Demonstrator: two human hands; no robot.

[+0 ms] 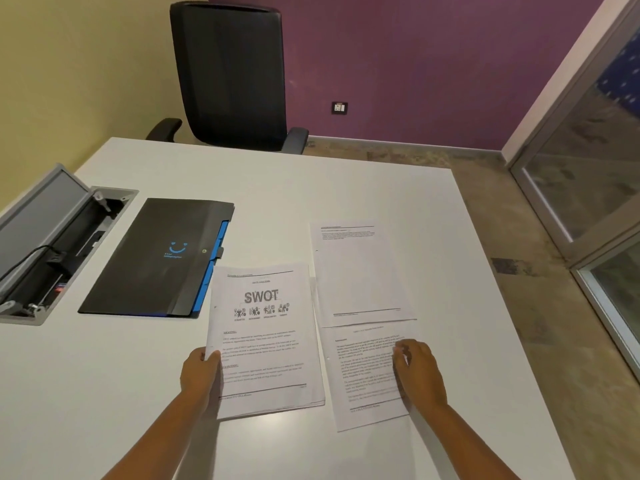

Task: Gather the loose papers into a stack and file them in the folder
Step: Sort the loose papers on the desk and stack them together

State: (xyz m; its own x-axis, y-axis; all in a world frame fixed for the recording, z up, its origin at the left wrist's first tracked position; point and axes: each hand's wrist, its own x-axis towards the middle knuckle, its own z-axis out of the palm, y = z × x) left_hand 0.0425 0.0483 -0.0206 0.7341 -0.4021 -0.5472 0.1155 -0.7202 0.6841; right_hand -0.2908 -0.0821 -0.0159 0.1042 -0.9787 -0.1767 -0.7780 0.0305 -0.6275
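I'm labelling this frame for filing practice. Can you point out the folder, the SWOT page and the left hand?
folder (pixel 149 261): head view, middle of its black cover.
SWOT page (pixel 265 327): head view, printed centre of the sheet.
left hand (pixel 201 374): head view, back of the hand.

On the counter the folder lies to the left, with an open cable box set into the counter further left. Just right of the folder's near corner lies the SWOT stack, its left edge under the left hand. Right of the stack lies a text sheet with the right hand on it. Behind that sheet, overlapping its far edge, lies another sheet. A chair stands behind the counter's far edge.
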